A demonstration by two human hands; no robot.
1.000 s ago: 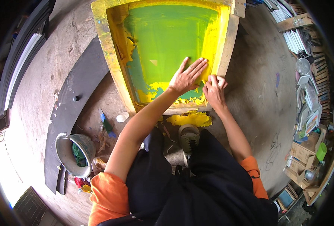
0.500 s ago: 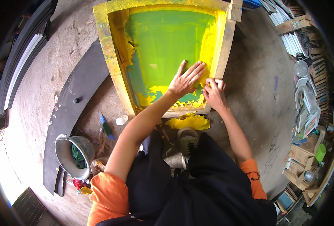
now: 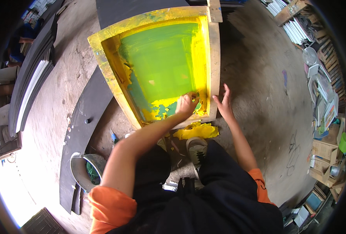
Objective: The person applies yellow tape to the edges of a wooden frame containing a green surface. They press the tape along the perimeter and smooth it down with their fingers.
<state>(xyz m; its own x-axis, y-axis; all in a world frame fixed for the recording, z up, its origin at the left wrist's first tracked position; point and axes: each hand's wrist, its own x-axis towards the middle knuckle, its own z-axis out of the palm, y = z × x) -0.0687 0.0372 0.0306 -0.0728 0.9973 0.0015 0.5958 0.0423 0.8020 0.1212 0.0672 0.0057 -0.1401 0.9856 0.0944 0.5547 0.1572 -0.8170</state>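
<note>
In the head view, a wooden frame stretches from the upper centre of the picture down to its middle, tilted a little, with a green screen inside it. A bright yellow layer coats the inner right side and breaks into ragged patches along the lower edge of the screen.

The left hand is over the lower right part of the screen, near the centre of the picture, its fingers curled in; whether they pinch a scrap of the yellow layer is too hidden to say. The right hand is just right of it, beside the frame's right rail, fingers spread apart with nothing visible between them; the thumb is close to the rail, and contact is unclear.

Below the frame's lower edge, a crumpled yellow sheet lies on the floor, just above a shoe. At lower left, a grey bucket with something green in it lies tipped near a long dark panel. Stacked panels fill the upper left; cardboard boxes and a green cup are at the right edge.
</note>
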